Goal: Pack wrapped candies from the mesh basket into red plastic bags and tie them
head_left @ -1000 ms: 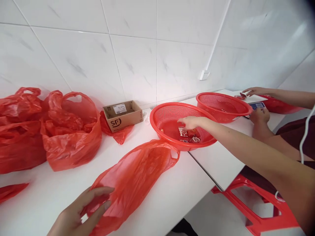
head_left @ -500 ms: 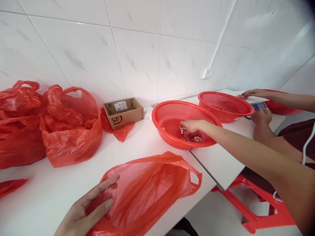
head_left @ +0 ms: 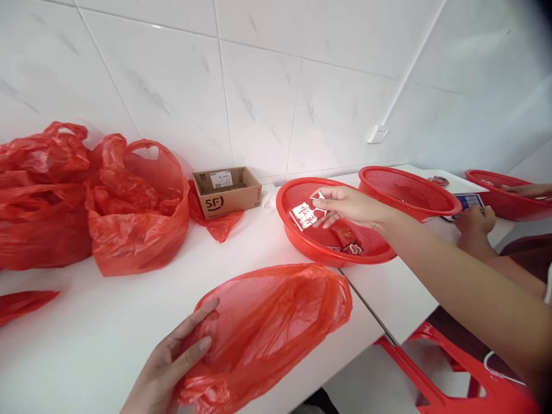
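My left hand (head_left: 175,359) is at the left side of a red plastic bag (head_left: 276,322), holding its edge with thumb and forefinger apart. The bag lies on its side on the white table with its mouth spread wide. My right hand (head_left: 345,207) pinches a white-and-red printed packet (head_left: 305,215) over the near red colander (head_left: 288,227). A darker red packet (head_left: 344,236) and a few small wrapped pieces (head_left: 354,248) lie in that colander, below my right wrist.
Filled red bags (head_left: 138,241) stand at the left, beside a cardboard box (head_left: 228,198). A second colander (head_left: 407,192) and a third (head_left: 504,201) are to the right. A co-worker's hand (head_left: 476,221) rests near a blue packet (head_left: 468,201). Below is a red stool (head_left: 440,385).
My right hand has risen from the colander's bottom, bringing the packet up. My left hand remains at the bag. The co-worker's far hand has moved right, to the third colander.
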Tool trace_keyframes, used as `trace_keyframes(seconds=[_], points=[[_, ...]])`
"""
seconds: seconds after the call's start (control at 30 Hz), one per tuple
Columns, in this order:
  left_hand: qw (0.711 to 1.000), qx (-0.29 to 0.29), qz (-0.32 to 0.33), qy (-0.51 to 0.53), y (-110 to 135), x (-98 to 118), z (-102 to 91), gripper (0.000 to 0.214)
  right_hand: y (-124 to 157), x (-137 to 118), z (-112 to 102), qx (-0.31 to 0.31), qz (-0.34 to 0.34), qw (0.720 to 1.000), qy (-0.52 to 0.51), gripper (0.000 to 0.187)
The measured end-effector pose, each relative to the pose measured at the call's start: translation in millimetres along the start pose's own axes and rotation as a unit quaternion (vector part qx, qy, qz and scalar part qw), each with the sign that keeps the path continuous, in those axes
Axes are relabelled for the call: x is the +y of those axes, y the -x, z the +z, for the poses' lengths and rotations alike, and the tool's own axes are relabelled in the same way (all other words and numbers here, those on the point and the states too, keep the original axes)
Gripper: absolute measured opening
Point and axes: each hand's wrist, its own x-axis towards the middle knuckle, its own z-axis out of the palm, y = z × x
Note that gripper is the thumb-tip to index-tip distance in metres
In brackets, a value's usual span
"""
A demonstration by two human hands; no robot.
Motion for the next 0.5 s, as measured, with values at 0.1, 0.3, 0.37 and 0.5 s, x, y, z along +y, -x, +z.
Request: trace_keyframes(seconds=[0.1, 0.3, 0.37, 0.5], points=[[0.999, 0.003, 0.034, -0.009, 2.7, 0.2, 2.8, 0.065, 22.0, -29.4, 52.1, -0.073, -0.024, 0.996, -0.040, 0.030], [0.997, -0.023, 0.069, -0.023, 5.8, -1.3, 2.0, 0.063, 31.2, -30.0, 107.6, -0.053, -0.026, 0.977, 0.207, 0.029], [0.997, -0.026, 0.071, -0.021, 5.8, -1.6, 0.1, 0.062, 23.5, -25.6, 93.0, 0.000, -0.030, 0.974, 0.223, 0.025], [0.996, -0.032, 0.081, -0.030, 5.4, -3.3, -3.5, 0.066, 1.9, -3.5, 35.2, 0.100, -0.015, 0.938, 0.332, 0.029]])
